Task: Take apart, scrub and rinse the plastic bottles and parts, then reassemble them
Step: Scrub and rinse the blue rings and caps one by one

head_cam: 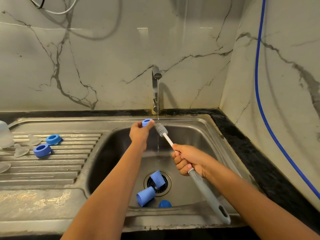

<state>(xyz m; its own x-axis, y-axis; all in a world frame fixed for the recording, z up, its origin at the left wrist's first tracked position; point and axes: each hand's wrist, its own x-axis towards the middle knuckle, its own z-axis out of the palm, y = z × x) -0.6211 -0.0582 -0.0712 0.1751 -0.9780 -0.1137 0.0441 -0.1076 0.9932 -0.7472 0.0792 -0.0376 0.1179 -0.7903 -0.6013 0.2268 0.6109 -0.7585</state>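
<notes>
Ring [147, 122] and brush [206, 191] at the tap [155, 87]

We reach our left hand [139, 134] out over the sink [199, 135] and pinch the blue ring between thumb and fingertips, with its opening turned up toward us. It sits at the far tip of that hand, just under the spout.

Our right hand [188, 160] is clenched round the brush where the white stem meets the grey handle. The handle runs back past our wrist toward the near rim. The grey bristle head [160, 129] points away from that hand and ends just right of the ring. We cannot tell whether the bristles touch it.

Water [158, 141] falls in a thin stream from the tap, passes the left edge of the bristle head and drops between our two hands into the sink.

Below our hands lie three blue caps: one [157, 178] across the drain [168, 182], one [146, 196] on its side just nearer to us, and one [164, 204] half hidden by the near rim.

Well left of our left hand, on the drainboard [52, 167], two more rings [54, 139] lie side by side. Clear teats [20, 149] lie beside them, and a clear bottle [5, 134] stands at the frame's edge.

Far right of our right hand, a blue cable [259, 84] hangs down the marble wall.
</notes>
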